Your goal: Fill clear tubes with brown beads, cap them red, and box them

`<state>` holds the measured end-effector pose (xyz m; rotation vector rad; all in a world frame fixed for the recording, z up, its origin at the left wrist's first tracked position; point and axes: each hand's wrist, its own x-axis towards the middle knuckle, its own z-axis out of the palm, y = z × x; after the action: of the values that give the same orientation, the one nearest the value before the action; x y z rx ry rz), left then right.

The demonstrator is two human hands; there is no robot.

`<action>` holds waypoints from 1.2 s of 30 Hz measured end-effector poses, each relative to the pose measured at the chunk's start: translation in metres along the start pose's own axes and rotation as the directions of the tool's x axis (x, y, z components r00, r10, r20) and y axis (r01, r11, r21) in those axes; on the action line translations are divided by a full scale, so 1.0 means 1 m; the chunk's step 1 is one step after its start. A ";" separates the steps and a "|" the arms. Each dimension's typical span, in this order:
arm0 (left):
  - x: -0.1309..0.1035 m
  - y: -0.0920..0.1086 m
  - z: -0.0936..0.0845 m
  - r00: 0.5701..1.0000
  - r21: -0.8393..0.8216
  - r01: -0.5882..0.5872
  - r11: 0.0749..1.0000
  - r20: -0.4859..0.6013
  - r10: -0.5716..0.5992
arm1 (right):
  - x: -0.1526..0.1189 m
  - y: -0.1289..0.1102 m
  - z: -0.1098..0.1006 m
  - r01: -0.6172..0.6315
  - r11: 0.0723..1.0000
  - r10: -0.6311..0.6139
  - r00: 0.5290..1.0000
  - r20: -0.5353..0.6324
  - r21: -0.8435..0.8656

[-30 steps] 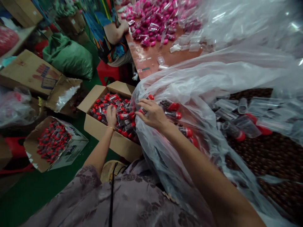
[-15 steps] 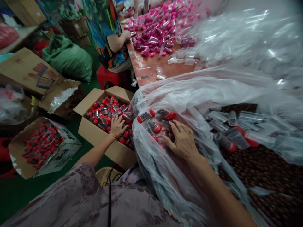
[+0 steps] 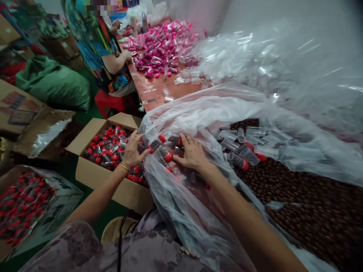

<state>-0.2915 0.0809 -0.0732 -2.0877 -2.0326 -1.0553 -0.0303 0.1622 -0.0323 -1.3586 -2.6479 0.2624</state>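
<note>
My left hand (image 3: 133,152) is above the right edge of an open cardboard box (image 3: 95,175) filled with red-capped tubes (image 3: 107,148). Its fingers are apart, near a red-capped tube of dark balls (image 3: 155,143) lying on clear plastic sheeting. Over the sheeting, my right hand (image 3: 193,153) has its thumb and fingers apart, beside more capped tubes (image 3: 166,154). Both hands appear to hold nothing. To the right, clear tubes (image 3: 265,151) lie on a mass of dark brown balls (image 3: 309,204).
Pink-capped tubes (image 3: 159,49) are heaped on the red-brown table (image 3: 147,87), where a person (image 3: 110,64) works by a red stool (image 3: 106,102). Another box of red-capped tubes (image 3: 25,200) stands lower left. Clear plastic (image 3: 255,60) is piled behind.
My left hand has risen from the tubes in the box toward the sheeting's edge. My right hand stays over the sheeting. The camera view has shifted, moving the scene leftward.
</note>
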 end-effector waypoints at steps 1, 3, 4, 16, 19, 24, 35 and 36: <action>0.010 0.018 0.003 0.993 -0.069 -0.098 0.993 0.063 0.103 | 0.004 -0.002 0.000 -0.010 1.000 0.010 1.000 0.018 0.014; 0.022 0.044 0.012 0.958 -0.161 -0.194 0.968 0.181 0.222 | 0.011 -0.008 0.000 -0.014 0.999 0.013 0.999 0.035 0.035; 0.025 0.052 0.018 0.948 -0.183 -0.197 0.963 0.214 0.235 | 0.012 -0.012 0.001 -0.008 0.999 0.006 0.999 0.035 0.037; -0.014 -0.007 0.026 0.985 -0.125 0.173 0.977 0.042 -0.169 | 0.031 -0.097 0.022 0.159 0.960 -0.174 0.984 0.047 0.228; -0.024 -0.045 0.018 0.925 0.130 0.370 0.920 0.044 -0.378 | 0.046 -0.123 0.034 0.136 0.925 -0.167 0.984 0.058 0.355; -0.038 -0.101 0.002 0.798 0.283 0.594 0.753 -0.087 -0.597 | 0.057 -0.133 0.036 0.175 0.805 -0.170 0.984 -0.063 0.567; -0.069 -0.073 0.034 0.906 0.333 -0.007 0.943 0.401 -0.135 | -0.045 -0.017 -0.024 0.333 0.916 -0.274 0.927 -0.258 0.225; -0.067 -0.079 0.033 0.908 0.365 0.019 0.931 0.384 -0.169 | -0.057 -0.007 -0.026 0.331 0.927 -0.279 0.923 -0.265 0.176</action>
<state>-0.3420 0.0496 -0.1644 -2.1593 -2.3056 -0.2195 0.0028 0.1141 -0.0089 -0.8342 -2.4957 0.3179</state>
